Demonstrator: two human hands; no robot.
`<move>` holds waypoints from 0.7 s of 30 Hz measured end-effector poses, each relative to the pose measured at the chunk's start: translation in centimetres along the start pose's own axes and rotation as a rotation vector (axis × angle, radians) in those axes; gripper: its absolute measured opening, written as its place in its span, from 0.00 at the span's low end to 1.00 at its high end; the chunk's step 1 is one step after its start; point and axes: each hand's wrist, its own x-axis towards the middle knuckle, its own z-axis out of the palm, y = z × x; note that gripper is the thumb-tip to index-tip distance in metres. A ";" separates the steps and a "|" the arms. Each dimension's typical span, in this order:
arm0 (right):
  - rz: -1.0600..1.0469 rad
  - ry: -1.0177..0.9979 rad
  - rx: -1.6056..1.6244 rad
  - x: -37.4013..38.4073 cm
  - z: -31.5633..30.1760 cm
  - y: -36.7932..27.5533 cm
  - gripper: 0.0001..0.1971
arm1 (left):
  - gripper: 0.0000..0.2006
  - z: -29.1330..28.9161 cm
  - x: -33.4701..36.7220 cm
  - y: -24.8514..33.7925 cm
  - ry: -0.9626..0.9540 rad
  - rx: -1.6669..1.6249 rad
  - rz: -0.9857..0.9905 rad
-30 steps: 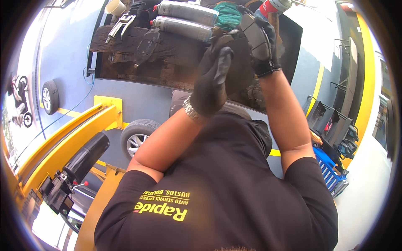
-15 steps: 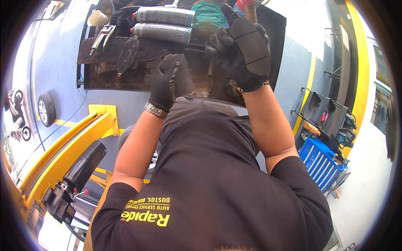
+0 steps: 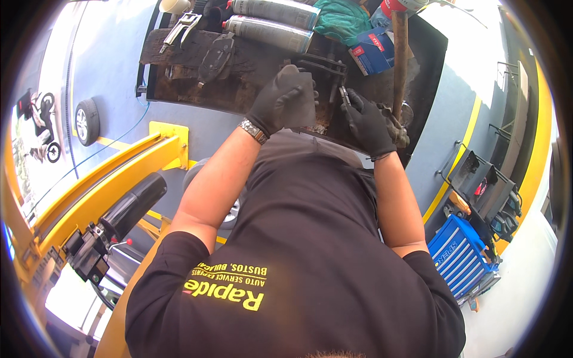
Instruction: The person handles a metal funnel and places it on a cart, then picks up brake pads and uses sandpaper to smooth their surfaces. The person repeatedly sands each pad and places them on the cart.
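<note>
In my left hand [image 3: 276,102], gloved in black, a dark grey sheet of sandpaper [image 3: 302,106] is gripped between thumb and fingers. My right hand [image 3: 368,122], also gloved, is closed on a brake pad [image 3: 344,95], seen nearly edge-on, to the right of the sheet and apart from it. Another brake pad [image 3: 216,58] lies on the workbench [image 3: 167,89] at the left. Behind my hands, a thin dark metal part [image 3: 322,64] rests on the bench.
Two spray cans [image 3: 268,34], a blow gun [image 3: 181,30], a green cloth [image 3: 341,21] and a blue box [image 3: 375,52] occupy the bench. A wooden hammer handle [image 3: 400,65] stands at its right. A yellow lift arm [image 3: 119,173] is at left, a blue tool chest [image 3: 459,256] at right.
My right hand has lowered the brake pad toward me and turned it from face-on to edge-on. The blue box and hammer handle show more fully. The whole view has shifted.
</note>
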 end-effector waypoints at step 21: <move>0.071 -0.027 0.647 2.0 -1.5 -9.5 0.24 | 0.25 7.6 -0.8 1.7 0.081 1.338 0.935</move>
